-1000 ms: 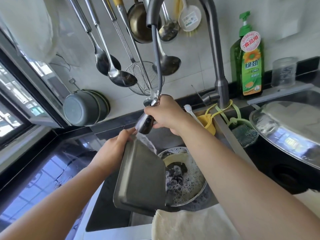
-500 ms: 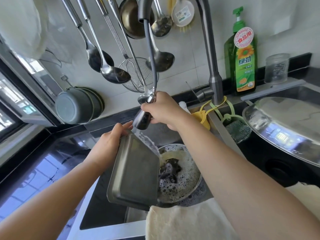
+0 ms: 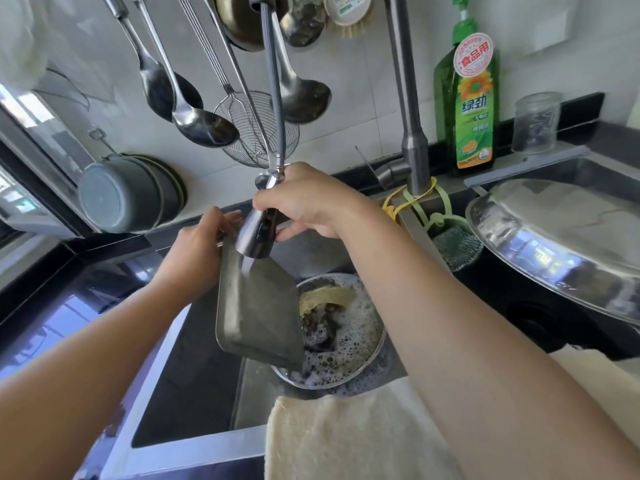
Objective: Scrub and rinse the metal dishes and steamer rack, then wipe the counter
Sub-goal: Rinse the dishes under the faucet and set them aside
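My left hand (image 3: pixel 201 244) grips the top edge of a rectangular metal tray (image 3: pixel 258 313), held tilted and nearly upright over the sink (image 3: pixel 194 362). My right hand (image 3: pixel 311 206) holds the pull-out faucet sprayer head (image 3: pixel 254 233) just above the tray, and water runs down the tray's face. Below the tray sits a round metal bowl (image 3: pixel 375 351) full of suds, with a dark cloth and a yellow sponge (image 3: pixel 325 296) in it. A large round metal dish (image 3: pixel 554 244) rests in the right basin.
A beige cloth (image 3: pixel 346 434) hangs over the sink's front edge. Ladles and a wire skimmer (image 3: pixel 256 133) hang on the wall above. A green detergent bottle (image 3: pixel 472 105), a glass jar (image 3: pixel 535 123) and the faucet post (image 3: pixel 414 157) stand behind. A scouring pad (image 3: pixel 457 245) hangs by the divider.
The tray has turned more upright and shifted right over the bowl. My right hand has brought the sprayer head lower and closer to the tray's top edge.
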The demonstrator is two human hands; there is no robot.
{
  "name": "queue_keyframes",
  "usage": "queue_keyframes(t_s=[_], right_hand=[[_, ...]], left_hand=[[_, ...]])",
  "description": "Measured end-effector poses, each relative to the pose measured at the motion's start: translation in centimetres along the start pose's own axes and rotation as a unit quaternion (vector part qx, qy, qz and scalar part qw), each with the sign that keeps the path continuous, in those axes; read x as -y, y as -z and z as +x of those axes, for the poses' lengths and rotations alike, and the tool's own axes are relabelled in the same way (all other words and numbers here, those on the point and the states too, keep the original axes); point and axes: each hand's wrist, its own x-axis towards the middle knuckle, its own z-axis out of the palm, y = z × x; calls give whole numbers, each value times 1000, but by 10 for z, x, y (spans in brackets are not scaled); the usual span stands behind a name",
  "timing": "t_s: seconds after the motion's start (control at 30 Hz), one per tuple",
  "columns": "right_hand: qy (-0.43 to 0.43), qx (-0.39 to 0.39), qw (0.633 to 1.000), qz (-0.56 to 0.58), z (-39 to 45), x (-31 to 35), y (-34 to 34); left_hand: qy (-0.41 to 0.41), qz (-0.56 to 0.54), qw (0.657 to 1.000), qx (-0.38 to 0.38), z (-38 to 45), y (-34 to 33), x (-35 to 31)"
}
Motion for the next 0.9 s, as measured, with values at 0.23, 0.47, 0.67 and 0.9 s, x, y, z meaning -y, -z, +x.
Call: queue_keyframes(t_s=[0.23, 0.47, 0.67, 0.9], right_hand=[[-11, 33, 999, -33, -9, 8, 11], [-21, -76, 980, -185, -8, -3, 33], [-51, -74, 935, -344, -35, 3, 39], [-150, -25, 740, -656, -123, 8, 108]], left_hand=[[21, -20, 999, -24, 19, -4, 21], [71, -79, 990, -89, 1, 9, 28], [93, -104, 982, -130, -19, 32, 7], [56, -66, 992, -90, -28, 66, -27]])
